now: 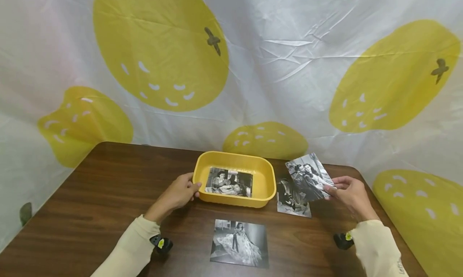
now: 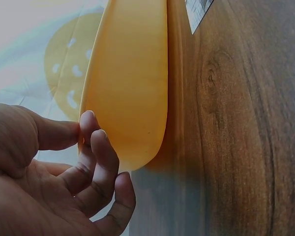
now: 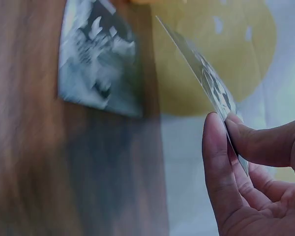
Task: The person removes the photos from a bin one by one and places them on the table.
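Observation:
My left hand [image 1: 181, 191] pinches the left rim of a yellow plastic tray [image 1: 262, 174]; in the left wrist view the thumb and fingers [image 2: 102, 152] grip its edge. A black-and-white photo [image 1: 229, 183] lies inside the tray. Between the thumb and fingers of my right hand [image 1: 351, 194] is another black-and-white photo [image 1: 310, 176], lifted and tilted above the table. The right wrist view shows that held photo [image 3: 206, 78] nearly edge-on. Partly hidden beneath it, a third photo [image 1: 293, 202] lies on the table beside the tray's right end.
One more black-and-white photo [image 1: 239, 243] lies in front of the tray near the table's front. The brown wooden table [image 1: 119, 196] reaches back to a white curtain [image 1: 166, 128] printed with yellow fruit. Each wrist wears a black band with a small camera.

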Tool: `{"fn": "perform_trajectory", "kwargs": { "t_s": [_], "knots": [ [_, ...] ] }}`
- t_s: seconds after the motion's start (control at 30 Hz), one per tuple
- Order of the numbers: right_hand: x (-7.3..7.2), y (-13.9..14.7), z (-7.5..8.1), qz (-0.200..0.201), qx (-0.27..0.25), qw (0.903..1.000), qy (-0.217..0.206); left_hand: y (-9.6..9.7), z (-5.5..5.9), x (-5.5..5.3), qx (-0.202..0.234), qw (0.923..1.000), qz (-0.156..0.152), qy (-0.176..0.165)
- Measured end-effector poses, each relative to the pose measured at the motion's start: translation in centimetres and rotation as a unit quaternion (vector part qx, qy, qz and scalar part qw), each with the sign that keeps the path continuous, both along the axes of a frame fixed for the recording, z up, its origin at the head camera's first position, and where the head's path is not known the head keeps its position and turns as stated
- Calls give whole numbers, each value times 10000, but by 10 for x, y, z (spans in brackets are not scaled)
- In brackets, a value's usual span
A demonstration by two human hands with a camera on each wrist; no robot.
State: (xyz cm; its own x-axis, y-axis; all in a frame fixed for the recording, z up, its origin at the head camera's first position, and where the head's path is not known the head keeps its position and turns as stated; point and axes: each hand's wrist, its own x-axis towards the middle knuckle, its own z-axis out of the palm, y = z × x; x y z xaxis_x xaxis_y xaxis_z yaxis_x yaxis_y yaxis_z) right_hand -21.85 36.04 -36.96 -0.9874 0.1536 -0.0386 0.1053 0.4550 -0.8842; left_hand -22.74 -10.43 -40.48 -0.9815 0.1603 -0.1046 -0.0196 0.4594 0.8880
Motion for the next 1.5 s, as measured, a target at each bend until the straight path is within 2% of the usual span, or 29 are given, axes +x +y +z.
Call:
{"fn": "perform_trajectory", "kwargs": {
  "t_s": [0.37,0.67,0.77,0.83,0.93,1.03,1.17,1.5],
  "knots": [
    [20,29,-30,-696,-432,9958,-405,0,1,1,17,10000,-21,23],
    [28,40,-47,-1060,-443,9921,-496,-1,1,1,-35,9999,-55,140],
    [30,42,-53,-1162,4,9922,-454,0,2,1,-16,9999,-59,133],
    [32,44,-55,-1222,522,9903,-403,0,3,1,-8,9999,-62,98],
    [33,46,-56,-1275,1254,9831,-396,0,3,2,4,10000,-48,43],
    [34,48,-56,-1319,1742,9749,-438,0,3,2,5,10000,-47,39],
    [34,49,-54,-1338,2146,9662,-490,0,2,1,-29,9999,-56,115],
    [36,51,-52,-1118,2660,9564,-449,0,2,1,-77,9999,-33,140]
  ]
}}
